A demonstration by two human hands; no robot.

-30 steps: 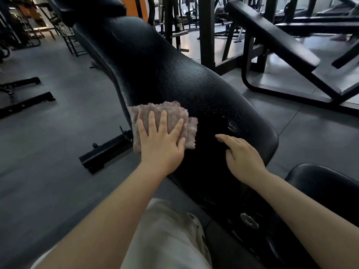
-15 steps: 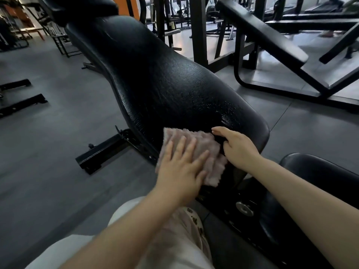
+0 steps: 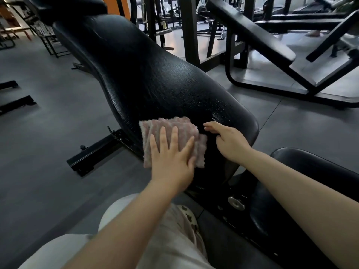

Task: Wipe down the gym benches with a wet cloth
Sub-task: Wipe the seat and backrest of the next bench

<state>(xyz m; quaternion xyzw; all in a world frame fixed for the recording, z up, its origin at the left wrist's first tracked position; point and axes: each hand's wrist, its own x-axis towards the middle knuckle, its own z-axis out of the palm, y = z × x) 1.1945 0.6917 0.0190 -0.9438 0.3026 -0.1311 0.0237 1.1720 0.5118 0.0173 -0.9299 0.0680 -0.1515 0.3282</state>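
Left hand (image 3: 171, 162) is pressing flat, fingers straight, on the pink cloth (image 3: 182, 131), which is lying under its fingers on the lower bench pad (image 3: 155, 84). Right hand (image 3: 229, 140) is resting just beside the cloth, fingers loosely curled, holding nothing.

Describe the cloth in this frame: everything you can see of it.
The cloth is a pinkish-grey, ribbed, fluffy fabric, apparently folded into a rough rectangle. It lies flat on the lower end of the black bench backrest, its left edge overhanging the pad's side. The left hand presses on it with straight, spread fingers.
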